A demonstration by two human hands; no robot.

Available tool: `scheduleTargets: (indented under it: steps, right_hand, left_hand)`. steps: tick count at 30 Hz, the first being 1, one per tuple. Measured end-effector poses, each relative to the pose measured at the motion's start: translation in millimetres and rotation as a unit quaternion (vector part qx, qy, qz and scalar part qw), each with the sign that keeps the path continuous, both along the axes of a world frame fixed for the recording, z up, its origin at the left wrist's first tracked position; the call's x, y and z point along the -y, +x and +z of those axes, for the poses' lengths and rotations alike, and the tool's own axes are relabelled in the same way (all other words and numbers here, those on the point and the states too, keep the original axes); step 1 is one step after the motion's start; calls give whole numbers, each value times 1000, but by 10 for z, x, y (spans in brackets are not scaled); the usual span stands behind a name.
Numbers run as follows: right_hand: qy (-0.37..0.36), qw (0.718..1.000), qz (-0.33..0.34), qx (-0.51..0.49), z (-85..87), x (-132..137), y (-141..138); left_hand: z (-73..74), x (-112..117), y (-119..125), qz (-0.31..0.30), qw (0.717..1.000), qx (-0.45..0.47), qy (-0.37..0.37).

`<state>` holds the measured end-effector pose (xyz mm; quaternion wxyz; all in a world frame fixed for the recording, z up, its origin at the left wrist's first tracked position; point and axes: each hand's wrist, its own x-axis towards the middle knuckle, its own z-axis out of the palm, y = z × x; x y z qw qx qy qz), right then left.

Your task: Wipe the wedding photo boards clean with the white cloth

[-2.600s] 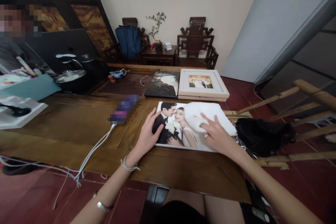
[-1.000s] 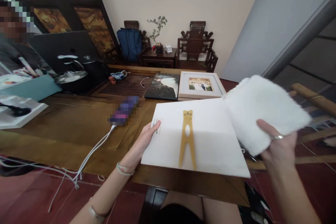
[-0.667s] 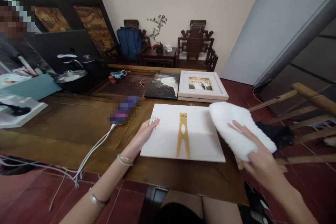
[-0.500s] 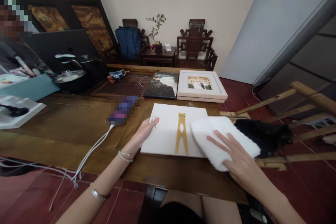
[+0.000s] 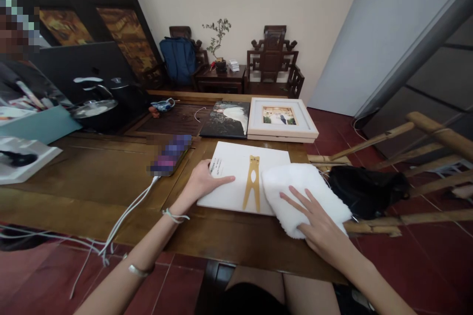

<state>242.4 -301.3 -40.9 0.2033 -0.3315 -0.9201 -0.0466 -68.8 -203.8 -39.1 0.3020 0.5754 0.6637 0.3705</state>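
Note:
A white rectangular board [image 5: 236,197] lies flat on the wooden table before me, with small dark print near its left edge. My left hand [image 5: 203,179] holds its left edge, thumb stretched across the top and the other fingers at the side. On the board's face is a yellow two-legged shape [image 5: 252,182] with a cat-like head; whether it is printed or a loose piece I cannot tell. A fluffy white towel [image 5: 295,182] covers the board's right side. My right hand [image 5: 318,224] holds the towel down, fingers spread over it and thumb by its near edge.
Behind the board lie a dark photo panel [image 5: 225,120] and a white picture frame [image 5: 283,118]. To the left are a phone [image 5: 172,155] with white cables and a glass-lidded pot [image 5: 96,110]. A bamboo chair [image 5: 439,133] holding a black bag [image 5: 364,189] stands right.
My left hand has shifted a little left, and its thumb now reaches farther over the board. The right hand and towel have moved slightly left. The board sits turned slightly.

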Motion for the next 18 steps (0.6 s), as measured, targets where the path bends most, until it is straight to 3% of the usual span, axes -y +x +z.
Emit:
scheduleTargets:
  steps: [3,9,15,18]
  right_hand:
    - [6,1000,3,7,-8,-4,-5]
    - [-1,1000,3,30,4,-4,-25]
    - [-51,995,-47,66,81,99,-91]
    - [-58,992,-69,93,103,15,-125]
  left_hand:
    - [-35,19,-13,-19,997,-42,69]
    - [-143,96,33,-35,985,-140,95]
    - [-308,175,82,-35,959,-239,150]
    - [-343,219,94,-91,947,-251,180]
